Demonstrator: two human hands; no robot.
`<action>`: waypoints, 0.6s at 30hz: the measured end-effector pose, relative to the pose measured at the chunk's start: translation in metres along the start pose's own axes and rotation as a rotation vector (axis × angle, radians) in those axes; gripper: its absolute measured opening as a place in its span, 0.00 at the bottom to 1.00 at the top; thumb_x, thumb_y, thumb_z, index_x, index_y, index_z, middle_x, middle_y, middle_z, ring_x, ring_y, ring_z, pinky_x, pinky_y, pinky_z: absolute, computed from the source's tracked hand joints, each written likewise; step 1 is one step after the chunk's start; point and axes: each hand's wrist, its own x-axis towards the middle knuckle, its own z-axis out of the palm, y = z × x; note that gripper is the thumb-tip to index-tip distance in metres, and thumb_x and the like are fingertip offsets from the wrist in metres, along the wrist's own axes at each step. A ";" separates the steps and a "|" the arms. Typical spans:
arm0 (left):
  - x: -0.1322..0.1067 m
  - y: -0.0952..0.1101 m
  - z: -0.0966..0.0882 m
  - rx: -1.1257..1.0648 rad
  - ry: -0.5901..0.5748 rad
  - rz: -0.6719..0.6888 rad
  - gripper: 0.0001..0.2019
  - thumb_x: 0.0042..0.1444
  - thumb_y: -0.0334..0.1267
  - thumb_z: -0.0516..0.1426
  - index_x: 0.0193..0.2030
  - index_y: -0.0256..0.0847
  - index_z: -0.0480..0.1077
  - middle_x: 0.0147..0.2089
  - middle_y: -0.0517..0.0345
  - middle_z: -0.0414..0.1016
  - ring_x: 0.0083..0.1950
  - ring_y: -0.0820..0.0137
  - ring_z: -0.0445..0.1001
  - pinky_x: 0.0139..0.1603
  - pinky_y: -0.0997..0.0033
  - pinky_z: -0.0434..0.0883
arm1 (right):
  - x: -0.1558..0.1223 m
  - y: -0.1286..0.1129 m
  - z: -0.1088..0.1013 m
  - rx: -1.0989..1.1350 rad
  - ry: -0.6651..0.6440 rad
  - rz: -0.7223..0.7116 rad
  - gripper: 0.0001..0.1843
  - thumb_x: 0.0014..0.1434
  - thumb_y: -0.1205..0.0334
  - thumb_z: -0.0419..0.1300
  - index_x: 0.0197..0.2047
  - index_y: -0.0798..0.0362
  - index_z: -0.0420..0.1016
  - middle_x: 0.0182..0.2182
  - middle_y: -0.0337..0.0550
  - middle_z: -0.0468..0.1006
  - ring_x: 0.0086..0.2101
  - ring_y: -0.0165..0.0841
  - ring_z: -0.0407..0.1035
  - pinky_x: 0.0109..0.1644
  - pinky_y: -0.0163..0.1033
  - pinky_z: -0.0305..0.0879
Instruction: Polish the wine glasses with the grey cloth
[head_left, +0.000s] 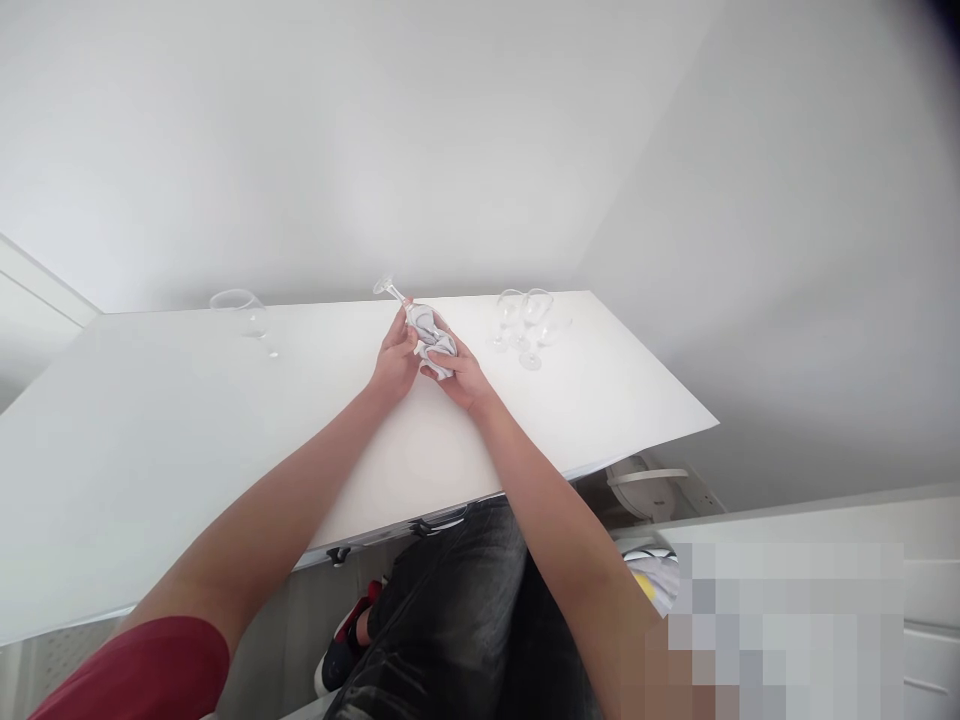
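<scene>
My left hand (395, 357) grips a clear wine glass (417, 316) by its bowl, tilted so the stem and foot (385, 287) point up and away. A crumpled grey-white cloth (434, 343) is wrapped round and stuffed into the bowl. My right hand (459, 376) is closed on that cloth at the glass's mouth. Both hands are held just above the middle of the white table (187, 430).
One clear glass (241, 309) lies on its side at the table's far left. A group of three clear wine glasses (529, 320) stands at the far right. White walls close in behind and to the right. A white appliance (645, 487) sits below the table's right edge.
</scene>
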 end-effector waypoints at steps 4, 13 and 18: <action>0.000 -0.003 0.001 -0.004 -0.026 0.038 0.21 0.66 0.54 0.64 0.60 0.47 0.77 0.62 0.47 0.80 0.66 0.53 0.78 0.66 0.54 0.77 | 0.003 0.012 -0.001 -0.301 -0.005 -0.092 0.43 0.56 0.60 0.70 0.74 0.40 0.68 0.64 0.42 0.78 0.55 0.41 0.74 0.59 0.48 0.77; 0.000 -0.002 0.001 0.072 -0.106 0.114 0.24 0.59 0.53 0.71 0.57 0.48 0.74 0.67 0.48 0.77 0.69 0.52 0.76 0.65 0.56 0.75 | -0.001 0.009 0.001 -0.066 0.014 0.025 0.34 0.55 0.62 0.71 0.65 0.43 0.76 0.52 0.41 0.82 0.46 0.36 0.74 0.50 0.41 0.75; 0.000 0.000 -0.003 0.099 -0.202 0.060 0.33 0.61 0.54 0.69 0.71 0.58 0.67 0.59 0.52 0.80 0.64 0.56 0.79 0.60 0.58 0.77 | -0.003 -0.002 -0.009 0.333 -0.053 0.045 0.27 0.52 0.66 0.74 0.55 0.44 0.78 0.40 0.37 0.80 0.35 0.30 0.69 0.33 0.33 0.66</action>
